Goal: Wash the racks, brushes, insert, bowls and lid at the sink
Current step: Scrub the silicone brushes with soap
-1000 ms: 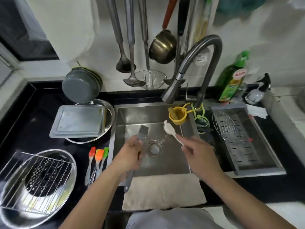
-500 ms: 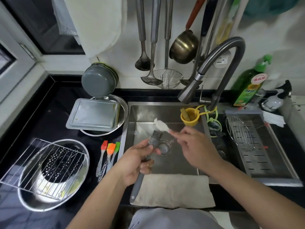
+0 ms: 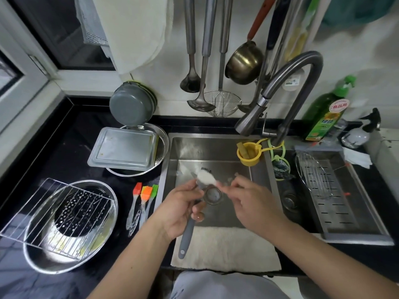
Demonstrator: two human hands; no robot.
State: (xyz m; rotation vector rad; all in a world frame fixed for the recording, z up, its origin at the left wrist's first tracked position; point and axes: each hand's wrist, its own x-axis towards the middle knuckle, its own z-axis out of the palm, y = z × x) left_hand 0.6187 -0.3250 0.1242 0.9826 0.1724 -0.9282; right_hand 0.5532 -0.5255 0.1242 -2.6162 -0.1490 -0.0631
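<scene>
At centre frame, over the sink (image 3: 216, 147), the left hand (image 3: 181, 210) grips a grey-handled brush (image 3: 187, 234), fingers curled round its handle. The right hand (image 3: 248, 199) pinches a white brush (image 3: 206, 177) against it. Three coloured brushes (image 3: 143, 203) lie on the table (image 3: 64, 147) just left of the sink; a rack (image 3: 54, 214) rests over a bowl (image 3: 71, 264) at lower left.

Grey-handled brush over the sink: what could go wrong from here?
The left hand grips the grey-handled brush high up, so the long handle hangs free over the towel; it may slip if wet. The right hand works the white brush right above the drain, so debris may clog it.
</scene>
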